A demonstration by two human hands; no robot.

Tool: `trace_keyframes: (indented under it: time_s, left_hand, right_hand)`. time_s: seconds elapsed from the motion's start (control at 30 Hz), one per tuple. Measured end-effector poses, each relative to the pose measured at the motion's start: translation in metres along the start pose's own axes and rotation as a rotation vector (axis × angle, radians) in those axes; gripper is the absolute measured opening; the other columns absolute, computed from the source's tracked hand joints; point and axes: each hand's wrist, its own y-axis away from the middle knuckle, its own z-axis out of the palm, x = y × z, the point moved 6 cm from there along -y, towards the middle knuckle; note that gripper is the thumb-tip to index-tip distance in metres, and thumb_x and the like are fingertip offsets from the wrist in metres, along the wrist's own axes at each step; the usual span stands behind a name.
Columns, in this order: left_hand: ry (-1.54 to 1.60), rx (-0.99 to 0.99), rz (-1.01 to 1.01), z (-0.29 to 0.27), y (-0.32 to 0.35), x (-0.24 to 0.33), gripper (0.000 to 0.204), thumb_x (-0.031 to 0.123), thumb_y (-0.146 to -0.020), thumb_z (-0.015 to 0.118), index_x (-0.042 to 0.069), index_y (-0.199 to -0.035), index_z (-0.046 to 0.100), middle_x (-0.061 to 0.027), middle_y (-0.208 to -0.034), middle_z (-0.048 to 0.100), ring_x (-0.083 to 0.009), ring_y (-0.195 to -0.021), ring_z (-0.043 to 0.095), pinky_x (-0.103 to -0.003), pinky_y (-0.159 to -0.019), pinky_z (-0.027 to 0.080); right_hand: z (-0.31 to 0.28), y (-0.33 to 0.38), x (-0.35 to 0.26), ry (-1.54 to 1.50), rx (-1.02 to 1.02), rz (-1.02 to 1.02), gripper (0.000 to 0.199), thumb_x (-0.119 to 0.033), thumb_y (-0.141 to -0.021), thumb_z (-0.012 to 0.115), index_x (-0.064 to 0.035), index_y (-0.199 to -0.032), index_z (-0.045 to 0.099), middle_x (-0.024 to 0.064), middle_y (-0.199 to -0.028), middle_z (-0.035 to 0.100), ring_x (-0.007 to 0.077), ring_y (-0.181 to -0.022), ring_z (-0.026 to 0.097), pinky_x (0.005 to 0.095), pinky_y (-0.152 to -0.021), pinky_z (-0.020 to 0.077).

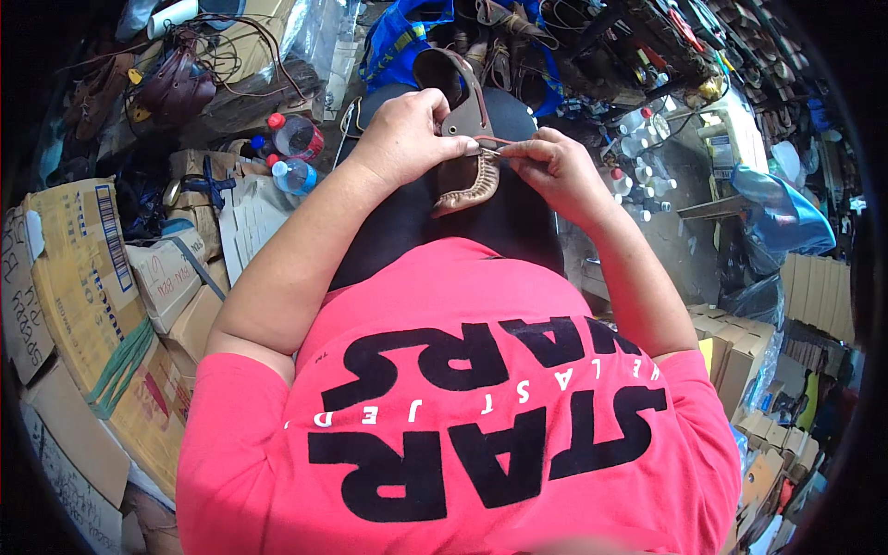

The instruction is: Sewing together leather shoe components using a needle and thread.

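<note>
From the head view, your left hand (402, 139) is closed over the upper part of a brown leather sandal (467, 139) that lies on your dark lap (435, 222), at about 12 o'clock from your chest. Your right hand (550, 171) sits just at 3 o'clock of it, its fingertips pinched narrow on a thin strap (495, 143) at the sandal's right edge, above the laced toe part.

Room to move is tight. At 9 o'clock, two plastic bottles (296, 153) with red caps stand near your left forearm, with flattened cardboard boxes (92, 277) stacked beyond them. At 3 o'clock, small white bottles (638, 153) crowd a grey floor (675, 240) patch close to your right wrist. At 12 o'clock, a blue bag (398, 42) and a heap of leather goods (518, 37) lie just past the sandal's far edge. More boxes (740, 351) sit at 4 o'clock.
</note>
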Motion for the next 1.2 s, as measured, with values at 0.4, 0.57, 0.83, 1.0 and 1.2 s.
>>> trace_keyframes:
  time_s: [0.4,0.57,0.83,1.0,1.2]
  left_hand:
    - [0.083,-0.079,0.278,-0.002,0.018,0.012,0.037,-0.006,-0.085,0.047,-0.001,-0.120,0.057,-0.0100,-0.096,0.052,-0.0174,-0.077,0.056,-0.029,-0.071,0.048]
    - [0.026,-0.046,0.245,-0.001,0.019,0.016,0.044,-0.013,-0.084,0.043,0.000,-0.124,0.056,-0.0112,-0.098,0.050,-0.0188,-0.076,0.058,-0.030,-0.071,0.049]
    - [0.228,0.048,0.162,-0.006,0.016,-0.014,0.014,0.000,-0.082,0.066,0.002,-0.095,0.071,-0.0066,-0.087,0.064,-0.0162,-0.081,0.064,-0.028,-0.073,0.050]
    - [0.181,0.144,0.241,-0.018,0.019,-0.007,0.015,-0.005,-0.083,0.052,-0.001,-0.093,0.062,-0.0072,-0.090,0.057,-0.0156,-0.077,0.061,-0.028,-0.075,0.048]
    - [0.333,0.093,0.083,-0.022,0.028,-0.017,0.019,-0.006,-0.084,0.046,-0.002,-0.096,0.059,-0.0094,-0.102,0.053,-0.0172,-0.078,0.062,-0.030,-0.078,0.050]
  right_hand:
    - [-0.017,-0.021,-0.034,0.036,-0.080,0.037,0.066,0.002,-0.072,0.061,-0.0184,-0.134,0.052,0.0052,-0.062,0.046,0.0155,-0.055,0.048,0.0309,-0.056,0.0417]
    - [-0.010,-0.038,-0.050,0.174,-0.226,-0.099,0.074,0.001,-0.071,0.056,-0.0209,-0.140,0.044,0.0067,-0.058,0.047,0.0186,-0.052,0.048,0.0332,-0.053,0.0411]
    - [-0.004,-0.029,-0.015,0.083,-0.236,-0.036,0.070,-0.001,-0.073,0.060,-0.0199,-0.138,0.044,0.0068,-0.061,0.050,0.0194,-0.055,0.052,0.0334,-0.056,0.0421]
    - [-0.006,-0.038,-0.042,0.188,-0.236,-0.130,0.080,0.001,-0.071,0.056,-0.0248,-0.144,0.037,0.0107,-0.058,0.052,0.0253,-0.054,0.055,0.0386,-0.055,0.0433]
    - [0.012,-0.050,-0.052,0.475,-0.425,-0.238,0.075,0.000,-0.070,0.054,-0.0243,-0.140,0.043,0.0182,-0.058,0.053,0.0341,-0.056,0.059,0.0426,-0.055,0.0440]
